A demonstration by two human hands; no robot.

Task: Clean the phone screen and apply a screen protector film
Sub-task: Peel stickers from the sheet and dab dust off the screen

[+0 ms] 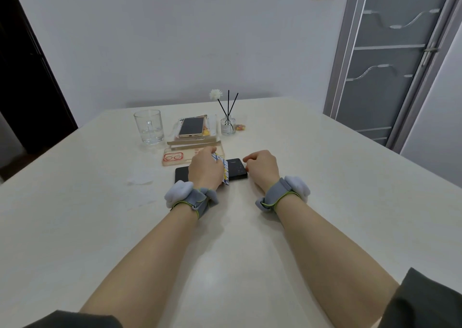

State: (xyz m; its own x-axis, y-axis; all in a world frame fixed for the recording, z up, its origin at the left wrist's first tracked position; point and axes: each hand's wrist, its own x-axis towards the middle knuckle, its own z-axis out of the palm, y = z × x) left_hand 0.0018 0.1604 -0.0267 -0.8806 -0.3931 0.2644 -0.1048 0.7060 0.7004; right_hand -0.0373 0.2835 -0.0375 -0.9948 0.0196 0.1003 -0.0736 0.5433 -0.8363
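Observation:
A black phone (237,168) lies flat on the table, screen up, its long side running left to right. My left hand (203,168) hovers over its left half and grips a small blue, white and yellow card (225,171) on edge across the screen. My right hand (262,166) sits at the phone's right end, fingers curled, fingertips at its edge. Whether it holds anything is hidden. Grey straps wrap both wrists.
Behind the phone lie a clear phone case (175,157) with a red camera ring and a gold phone (191,127) on stacked boxes. A glass mug (149,126) and a reed diffuser (228,125) stand further back. Clear film sheets (140,177) lie to the left.

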